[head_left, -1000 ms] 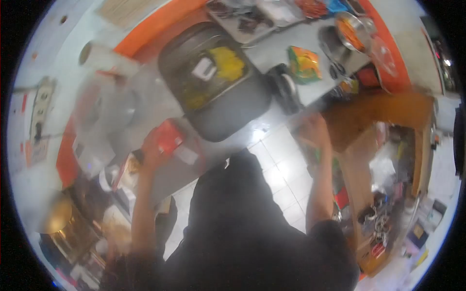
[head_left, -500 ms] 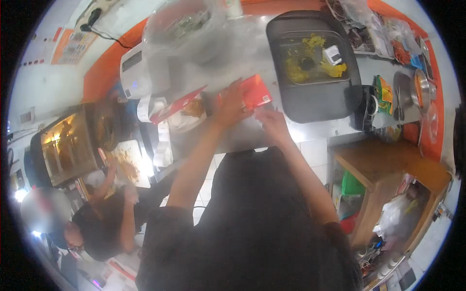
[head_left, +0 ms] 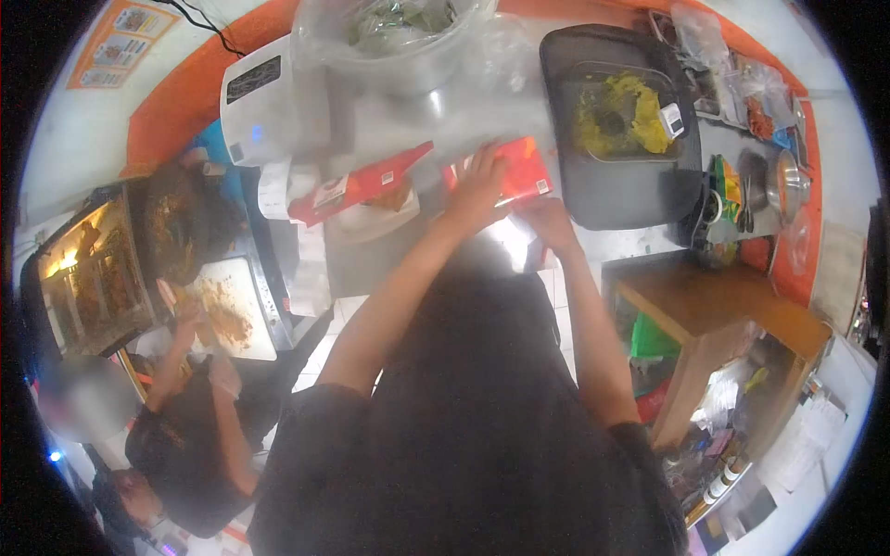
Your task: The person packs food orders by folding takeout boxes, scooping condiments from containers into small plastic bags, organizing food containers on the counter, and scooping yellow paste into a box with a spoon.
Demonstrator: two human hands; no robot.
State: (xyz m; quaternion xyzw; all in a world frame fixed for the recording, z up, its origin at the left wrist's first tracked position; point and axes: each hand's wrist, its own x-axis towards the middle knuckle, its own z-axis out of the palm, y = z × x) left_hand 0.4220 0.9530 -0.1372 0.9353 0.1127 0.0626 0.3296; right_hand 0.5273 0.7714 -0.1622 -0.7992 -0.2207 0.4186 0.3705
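Observation:
A red cardboard food box [head_left: 527, 165] with its lid down lies on the metal counter in front of me. My left hand [head_left: 476, 191] lies over its left part, fingers stretched across the top and gripping it. At the near right corner of the same box is my right hand [head_left: 547, 223], its fingers closed against the edge and partly hidden. Left of them stands a second box with its red lid [head_left: 357, 188] raised; brown food [head_left: 393, 198] shows inside, partly covered by the lid.
A black tray [head_left: 619, 199] with yellow food scraps and a small white device stands to the right. Behind are a plastic-lined tub [head_left: 408, 69] and a white printer [head_left: 278, 111]. At left a co-worker's hands [head_left: 222, 375] work by a white cutting board [head_left: 239, 310].
My view has shifted slightly, so the counter items appear displaced. My left hand now reaches farther over the red box; my right hand has moved up against its near corner.

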